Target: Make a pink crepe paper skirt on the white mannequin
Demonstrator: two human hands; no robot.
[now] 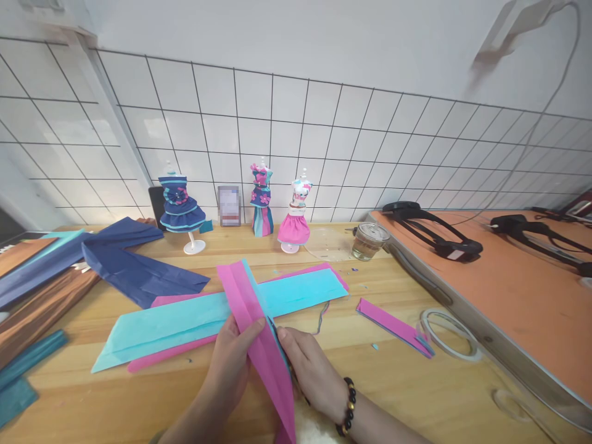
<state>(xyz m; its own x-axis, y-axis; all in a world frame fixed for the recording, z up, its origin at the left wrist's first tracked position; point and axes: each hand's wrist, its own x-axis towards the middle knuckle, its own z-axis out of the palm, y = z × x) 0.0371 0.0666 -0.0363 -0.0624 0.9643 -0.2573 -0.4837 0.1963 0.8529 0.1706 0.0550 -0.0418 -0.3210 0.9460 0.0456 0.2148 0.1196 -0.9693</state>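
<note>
My left hand (pixel 230 361) pinches a long pink strip (pixel 240 293) of crepe paper or thin cloth, its thumb on top. Light blue material shows along the strip's right edge. Closed at that edge, my right hand (pixel 312 367) grips a dark, thin tool that looks like scissors (pixel 272 323), mostly hidden by the fingers and the strip. A beaded bracelet (pixel 348 407) circles the right wrist. Under the raised strip, a wide light blue strip (pixel 300 293) lies across the table with a pink strip (pixel 173 351) showing beneath it.
Three small dress forms (pixel 179 206) wear coloured dresses at the back, near a phone-like screen (pixel 229 206). Navy material (pixel 139 271) lies left. On the right are a lidded cup (pixel 369 242), a folded pink strip (pixel 393 327), a tape roll (pixel 428 317) and black headsets (pixel 432 231).
</note>
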